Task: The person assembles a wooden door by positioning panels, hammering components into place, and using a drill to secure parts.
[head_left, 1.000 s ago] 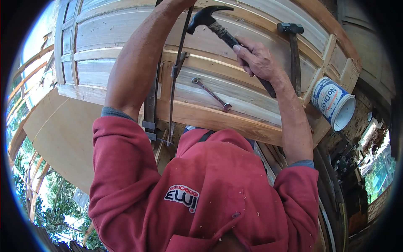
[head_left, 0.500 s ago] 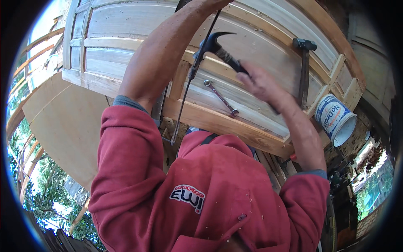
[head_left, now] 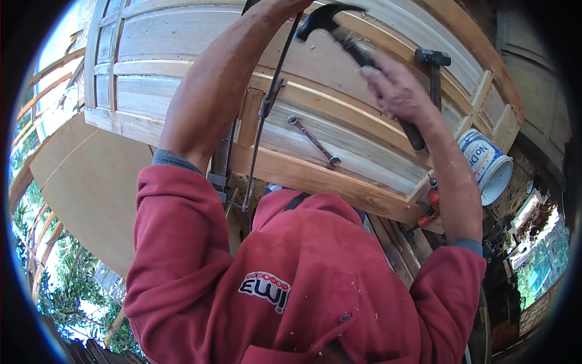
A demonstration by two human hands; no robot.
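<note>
My right hand is wrapped round the dark handle of a claw hammer, raised above a wooden panelled door. My left arm reaches across to the far side; only the edge of my left hand shows at the top border, its fingers out of sight. Beside that forearm, a long thin metal bar clamp runs across the door's near edge. A combination wrench lies on the panel between the two arms.
A second, blunt-headed hammer lies on the door at the right. Near it a white-and-blue bucket rests tipped on its side. A red-handled tool sits at the door's near right corner. At the left stands a curved plywood sheet.
My right hand has lifted the claw hammer up and away from the bar clamp, toward the far right. The red-handled tool now shows more fully. My left arm has shifted slightly left in view.
</note>
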